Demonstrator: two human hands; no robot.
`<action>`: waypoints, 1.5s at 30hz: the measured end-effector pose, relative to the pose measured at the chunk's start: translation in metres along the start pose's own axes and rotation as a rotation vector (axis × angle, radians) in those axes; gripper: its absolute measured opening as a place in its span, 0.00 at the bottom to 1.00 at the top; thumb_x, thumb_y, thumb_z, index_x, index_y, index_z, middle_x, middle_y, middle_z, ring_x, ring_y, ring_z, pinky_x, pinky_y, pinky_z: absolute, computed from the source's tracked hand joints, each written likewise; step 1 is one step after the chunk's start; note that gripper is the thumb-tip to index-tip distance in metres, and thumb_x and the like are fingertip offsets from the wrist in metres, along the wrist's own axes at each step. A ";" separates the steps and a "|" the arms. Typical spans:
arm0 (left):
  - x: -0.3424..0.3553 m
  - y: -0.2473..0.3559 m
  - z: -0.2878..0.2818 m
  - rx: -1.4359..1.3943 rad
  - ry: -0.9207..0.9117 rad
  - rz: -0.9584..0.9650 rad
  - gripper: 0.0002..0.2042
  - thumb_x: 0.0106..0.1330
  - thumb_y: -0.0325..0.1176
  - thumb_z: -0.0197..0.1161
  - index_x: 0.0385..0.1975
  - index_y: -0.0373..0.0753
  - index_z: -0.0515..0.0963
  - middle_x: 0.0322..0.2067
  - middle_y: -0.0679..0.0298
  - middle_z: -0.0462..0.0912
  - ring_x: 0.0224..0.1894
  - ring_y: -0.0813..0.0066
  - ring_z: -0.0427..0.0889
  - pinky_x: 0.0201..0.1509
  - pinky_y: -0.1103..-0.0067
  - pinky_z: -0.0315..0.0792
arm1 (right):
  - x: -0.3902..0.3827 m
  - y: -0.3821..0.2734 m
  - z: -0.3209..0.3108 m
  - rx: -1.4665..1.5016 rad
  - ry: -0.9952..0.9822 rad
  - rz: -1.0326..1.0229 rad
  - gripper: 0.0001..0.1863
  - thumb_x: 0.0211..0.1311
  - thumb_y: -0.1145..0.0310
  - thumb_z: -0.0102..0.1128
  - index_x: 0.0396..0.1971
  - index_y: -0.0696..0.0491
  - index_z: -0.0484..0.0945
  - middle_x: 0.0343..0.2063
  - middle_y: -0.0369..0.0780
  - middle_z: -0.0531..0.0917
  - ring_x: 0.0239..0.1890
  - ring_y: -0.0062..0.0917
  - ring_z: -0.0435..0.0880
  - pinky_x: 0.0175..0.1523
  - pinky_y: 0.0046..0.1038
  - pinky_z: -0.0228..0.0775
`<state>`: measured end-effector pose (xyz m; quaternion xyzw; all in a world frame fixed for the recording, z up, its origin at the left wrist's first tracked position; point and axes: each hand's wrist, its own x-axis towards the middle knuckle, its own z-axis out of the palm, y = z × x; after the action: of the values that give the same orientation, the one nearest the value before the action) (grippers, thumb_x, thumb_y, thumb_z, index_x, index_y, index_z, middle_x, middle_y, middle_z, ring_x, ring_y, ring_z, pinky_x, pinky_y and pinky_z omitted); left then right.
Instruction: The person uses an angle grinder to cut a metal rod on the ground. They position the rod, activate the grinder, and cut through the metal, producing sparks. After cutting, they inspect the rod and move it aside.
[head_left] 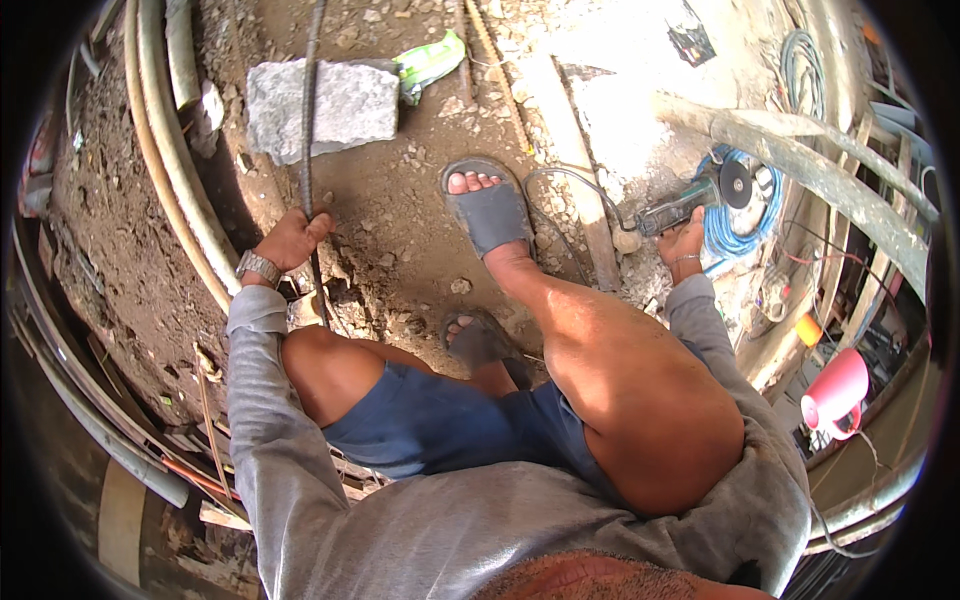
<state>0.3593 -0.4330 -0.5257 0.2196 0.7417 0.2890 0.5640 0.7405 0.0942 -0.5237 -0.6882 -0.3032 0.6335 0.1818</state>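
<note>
My left hand (293, 240), a metal watch on its wrist, is closed around a dark ribbed steel bar (308, 120). The bar runs away from me across a rough grey stone block (360, 105). Off to the right, my right hand (684, 242) holds an angle grinder (680, 207) by its body from beneath. The grinder's round dark disc (736, 184) faces up, well apart from the bar. A black cord (572, 172) curves from the grinder's rear end over the ground.
Coiled blue hose (745, 240) lies behind the grinder, beside slanting planks (830, 165). A wooden strip (585, 180) lies between my sandalled foot and the grinder. Long pipes (165, 150) curve along the left. A pink mug (836, 392) is at the right.
</note>
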 end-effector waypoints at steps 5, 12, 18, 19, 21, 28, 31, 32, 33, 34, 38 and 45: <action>-0.001 -0.009 0.010 0.011 0.057 -0.167 0.15 0.73 0.42 0.48 0.33 0.36 0.73 0.23 0.67 0.72 0.27 0.75 0.70 0.33 0.75 0.67 | -0.020 -0.006 -0.018 -1.178 -0.012 -0.062 0.25 0.65 0.47 0.56 0.50 0.54 0.76 0.48 0.48 0.79 0.44 0.36 0.81 0.43 0.46 0.75; -0.004 0.022 0.034 -0.598 0.368 -0.205 0.13 0.73 0.43 0.55 0.35 0.37 0.70 0.17 0.73 0.68 0.17 0.82 0.67 0.21 0.79 0.65 | -0.124 -0.041 0.185 -1.443 -1.114 -0.657 0.15 0.63 0.61 0.62 0.35 0.60 0.82 0.29 0.44 0.85 0.31 0.27 0.83 0.39 0.28 0.76; -0.036 0.056 0.030 -0.596 0.461 -0.261 0.24 0.74 0.51 0.51 0.16 0.44 0.65 0.09 0.73 0.63 0.08 0.83 0.60 0.10 0.80 0.53 | -0.102 -0.055 0.439 -0.530 -1.158 -0.386 0.23 0.68 0.55 0.59 0.51 0.59 0.73 0.39 0.44 0.81 0.41 0.29 0.81 0.46 0.34 0.78; -0.045 0.067 0.024 -0.668 0.388 -0.239 0.26 0.74 0.52 0.51 0.14 0.44 0.63 0.09 0.72 0.63 0.08 0.82 0.59 0.10 0.80 0.52 | -0.099 -0.062 0.478 -0.359 -1.162 -0.283 0.30 0.67 0.50 0.59 0.55 0.61 0.69 0.44 0.48 0.80 0.44 0.33 0.81 0.49 0.38 0.78; -0.061 0.078 0.018 -0.849 0.191 -0.252 0.26 0.74 0.52 0.50 0.13 0.45 0.62 0.08 0.71 0.62 0.08 0.82 0.59 0.10 0.81 0.50 | -0.105 -0.072 0.539 -0.255 -1.111 -0.264 0.41 0.65 0.42 0.55 0.62 0.63 0.60 0.52 0.55 0.74 0.50 0.43 0.79 0.52 0.45 0.76; -0.067 0.075 0.035 -1.174 -0.222 0.039 0.22 0.75 0.51 0.48 0.19 0.45 0.61 0.13 0.74 0.57 0.12 0.84 0.53 0.12 0.82 0.49 | -0.087 -0.170 0.638 0.238 -1.911 0.175 0.33 0.72 0.42 0.37 0.38 0.61 0.74 0.23 0.40 0.75 0.22 0.27 0.73 0.32 0.32 0.65; -0.077 0.077 0.051 -0.875 0.221 -0.028 0.17 0.74 0.44 0.50 0.25 0.39 0.68 0.14 0.71 0.64 0.16 0.80 0.64 0.20 0.79 0.60 | -0.117 -0.154 0.621 0.217 -1.438 -0.114 0.27 0.74 0.47 0.39 0.24 0.55 0.70 0.12 0.31 0.60 0.11 0.20 0.56 0.23 0.28 0.52; -0.076 0.074 0.054 -0.769 0.310 0.023 0.17 0.74 0.44 0.51 0.26 0.38 0.69 0.15 0.70 0.65 0.17 0.80 0.65 0.22 0.78 0.62 | -0.120 -0.158 0.613 0.202 -1.405 -0.176 0.25 0.74 0.48 0.40 0.24 0.54 0.69 0.13 0.31 0.61 0.12 0.20 0.56 0.23 0.28 0.53; -0.079 0.070 0.056 -0.663 0.402 0.064 0.16 0.74 0.43 0.52 0.27 0.37 0.70 0.16 0.69 0.66 0.19 0.79 0.67 0.24 0.77 0.63 | -0.124 -0.157 0.607 0.216 -1.441 -0.153 0.25 0.74 0.48 0.40 0.24 0.54 0.69 0.12 0.31 0.60 0.12 0.20 0.57 0.23 0.28 0.52; -0.083 0.065 0.060 -0.554 0.492 0.104 0.16 0.73 0.43 0.53 0.29 0.37 0.71 0.17 0.69 0.67 0.21 0.79 0.68 0.26 0.76 0.65 | -0.129 -0.155 0.600 0.230 -1.478 -0.130 0.25 0.74 0.49 0.40 0.24 0.54 0.68 0.12 0.31 0.59 0.12 0.20 0.57 0.22 0.29 0.52; -0.093 0.050 0.059 -0.351 0.715 0.098 0.17 0.74 0.44 0.53 0.28 0.37 0.69 0.18 0.66 0.66 0.22 0.77 0.65 0.28 0.75 0.65 | -0.145 -0.154 0.550 0.297 -1.457 -0.239 0.27 0.74 0.45 0.37 0.21 0.50 0.68 0.11 0.32 0.60 0.13 0.22 0.58 0.25 0.30 0.54; -0.100 0.008 0.019 -0.124 1.217 -0.084 0.14 0.68 0.40 0.57 0.33 0.32 0.74 0.25 0.46 0.76 0.30 0.51 0.79 0.36 0.65 0.70 | -0.215 -0.026 0.416 0.428 -1.330 -0.504 0.26 0.73 0.42 0.40 0.23 0.46 0.73 0.19 0.34 0.70 0.26 0.29 0.70 0.51 0.50 0.70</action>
<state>0.4047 -0.4892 -0.4532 -0.0476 0.9206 0.3827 0.0621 0.3238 -0.0819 -0.3980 -0.0182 -0.3681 0.9008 0.2298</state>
